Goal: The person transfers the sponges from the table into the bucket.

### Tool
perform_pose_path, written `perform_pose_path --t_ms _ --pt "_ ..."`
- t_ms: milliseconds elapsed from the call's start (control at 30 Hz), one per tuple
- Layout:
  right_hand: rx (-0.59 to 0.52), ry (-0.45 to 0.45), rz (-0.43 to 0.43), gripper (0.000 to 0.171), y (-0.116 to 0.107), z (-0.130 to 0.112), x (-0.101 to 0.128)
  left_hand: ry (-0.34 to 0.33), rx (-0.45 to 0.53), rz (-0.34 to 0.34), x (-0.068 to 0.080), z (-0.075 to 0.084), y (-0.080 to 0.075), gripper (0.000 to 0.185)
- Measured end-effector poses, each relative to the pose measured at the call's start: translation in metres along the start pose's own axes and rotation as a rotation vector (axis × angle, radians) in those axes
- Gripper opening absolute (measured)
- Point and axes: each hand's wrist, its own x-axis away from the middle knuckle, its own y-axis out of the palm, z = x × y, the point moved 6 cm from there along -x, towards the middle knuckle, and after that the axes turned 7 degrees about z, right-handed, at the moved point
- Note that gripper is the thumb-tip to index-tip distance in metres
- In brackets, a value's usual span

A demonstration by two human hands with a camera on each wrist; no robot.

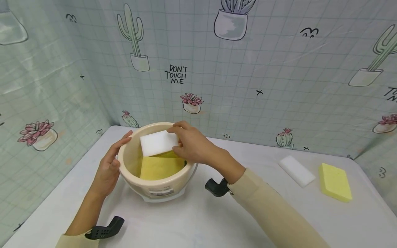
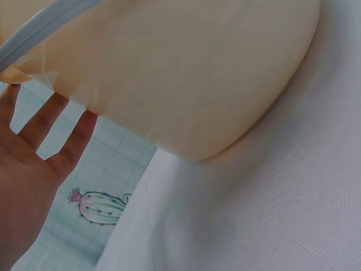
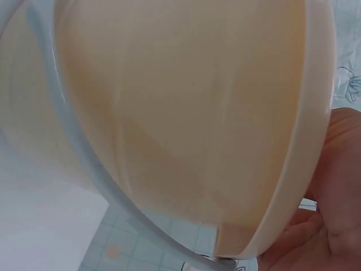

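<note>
1. My right hand [image 1: 192,144] pinches a white sponge [image 1: 159,144] over the open bucket [image 1: 155,191].
2. My left hand [image 1: 108,168] rests flat, with straight fingers, against the left side of the bucket.
3. A yellow sponge [image 1: 161,167] lies inside the bucket.
4. On the worktop [image 1: 186,224], at the right, lie another white sponge [image 1: 296,171] and another yellow sponge [image 1: 335,182].

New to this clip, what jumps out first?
The cream bucket at the table's near-left, with the right hand pinching a white sponge over its mouth and a yellow sponge already inside. The left hand rests open against the bucket's left wall. Far right on the table lie a spare white sponge and a spare yellow sponge, side by side.
</note>
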Motion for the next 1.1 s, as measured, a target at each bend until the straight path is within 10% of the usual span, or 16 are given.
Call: perform_pose_path --t_ms 433,1100 --pt "-0.061 0.04 -0.022 0.046 -0.015 -0.001 0.005 0.014 0.017 -0.004 0.001 -0.003 -0.001 0.071" --pt "-0.115 0.007 0.283 0.045 -0.062 0.049 0.072 -0.01 0.017 0.004 0.0 -0.001 0.0 0.069"
